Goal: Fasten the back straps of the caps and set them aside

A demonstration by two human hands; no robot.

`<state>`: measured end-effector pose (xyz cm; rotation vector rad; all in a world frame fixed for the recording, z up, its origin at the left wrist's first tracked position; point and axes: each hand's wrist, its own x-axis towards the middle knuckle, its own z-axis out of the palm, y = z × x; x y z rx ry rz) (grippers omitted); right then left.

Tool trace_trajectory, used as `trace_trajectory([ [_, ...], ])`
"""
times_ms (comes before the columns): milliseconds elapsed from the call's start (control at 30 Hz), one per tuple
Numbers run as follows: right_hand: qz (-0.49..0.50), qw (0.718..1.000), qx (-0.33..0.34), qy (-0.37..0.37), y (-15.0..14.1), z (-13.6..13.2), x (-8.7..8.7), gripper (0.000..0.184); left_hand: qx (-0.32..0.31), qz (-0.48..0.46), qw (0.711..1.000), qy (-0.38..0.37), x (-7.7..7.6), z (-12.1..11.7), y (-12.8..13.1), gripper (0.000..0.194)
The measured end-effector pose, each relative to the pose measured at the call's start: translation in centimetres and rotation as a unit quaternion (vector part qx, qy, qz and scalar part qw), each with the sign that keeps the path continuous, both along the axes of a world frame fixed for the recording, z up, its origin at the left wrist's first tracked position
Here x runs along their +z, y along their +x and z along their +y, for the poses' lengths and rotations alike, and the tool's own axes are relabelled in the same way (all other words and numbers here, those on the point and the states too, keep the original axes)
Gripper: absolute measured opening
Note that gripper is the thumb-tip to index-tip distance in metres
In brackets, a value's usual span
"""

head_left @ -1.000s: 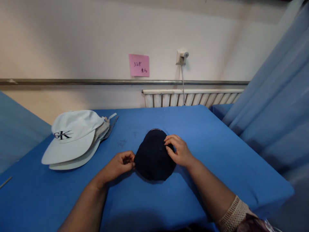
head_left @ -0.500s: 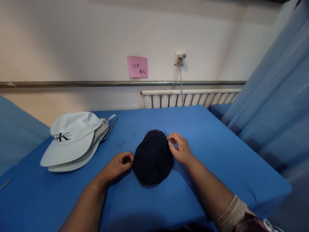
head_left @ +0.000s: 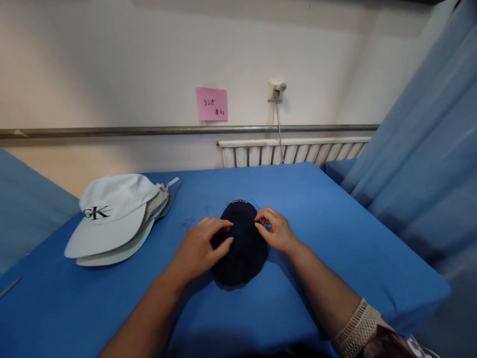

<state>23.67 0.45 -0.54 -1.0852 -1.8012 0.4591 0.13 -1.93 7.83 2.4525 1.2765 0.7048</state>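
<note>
A dark cap (head_left: 241, 258) lies on the blue-covered table in front of me, with small white lettering along its far edge. My left hand (head_left: 199, 248) reaches over its left side. The thumb and fingers of that hand are apart, tips at the dark cloth, with nothing visible between them. On the cap's right edge, my right hand (head_left: 276, 229) has thumb and forefinger closed in a pinch on the fabric. Off to the left sits a stack of caps, the top one a white cap (head_left: 115, 209) with black letters on its front.
The blue table cover (head_left: 328, 258) runs back to a radiator (head_left: 257, 153) and a metal rail (head_left: 149, 131). A pink note (head_left: 211, 104) and a socket with a plug (head_left: 276, 91) are on the wall. Blue curtains (head_left: 421, 149) hang at both sides. A thin stick (head_left: 9, 287) lies far left.
My left hand has moved from the cap's left edge up and right over it, and its fingers have spread. The right hand has shifted slightly inward along the right edge.
</note>
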Motion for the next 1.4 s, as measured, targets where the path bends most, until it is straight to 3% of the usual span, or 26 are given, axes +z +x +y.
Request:
trace_trajectory([
  [100,-0.001,1.000,0.001,0.007,0.0,0.0,0.1,0.011,-0.038,0.097,0.994,0.029,0.6,0.3,1.6,0.024],
  [200,-0.003,1.000,0.008,0.016,-0.1,0.0,0.4,0.012,-0.040,0.151,0.987,0.042,0.2,0.7,2.0,0.017],
  [333,0.016,0.999,0.022,0.021,-0.3,-0.4,1.1,0.011,-0.036,0.145,0.986,0.076,0.3,0.6,1.3,0.018],
  [567,0.076,0.995,0.056,0.017,-0.5,-1.5,2.2,0.009,-0.102,0.131,0.982,0.087,3.2,0.1,-0.7,0.018],
  [833,0.177,0.981,-0.049,0.067,1.4,0.0,1.7,0.005,-0.245,0.170,0.934,0.195,6.6,0.6,0.5,0.020],
  [1000,0.214,0.971,-0.086,0.065,2.8,0.7,1.2,0.008,-0.298,0.192,0.906,0.230,7.2,1.6,1.3,0.021],
  [1233,0.167,0.982,-0.058,0.063,2.5,0.9,0.6,0.010,-0.277,0.231,0.910,0.204,8.5,4.9,2.8,0.023],
  [1400,0.084,0.995,-0.045,0.022,1.8,1.5,-0.6,0.015,-0.242,0.282,0.903,0.215,9.2,7.7,1.6,0.023],
])
